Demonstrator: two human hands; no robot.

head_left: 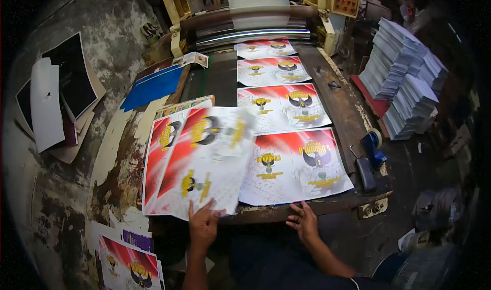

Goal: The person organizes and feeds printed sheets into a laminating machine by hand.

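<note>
Left hand [203,223] grips blurred printed sheet [204,159]; print unreadable.

— Where is free room found on the bench [341,106]?

— A bare strip of wood is left along its right side, broken only by a tape dispenser [372,148] near the front corner. The middle is covered by a row of printed sheets [296,165].

— And the left?

— It is taken up by a lifted sheet [207,159], pinched at its near edge by the left hand [203,223]. The far end is closed off by the rollers [253,32]. The front edge is partly blocked by the right hand [305,222].
</note>
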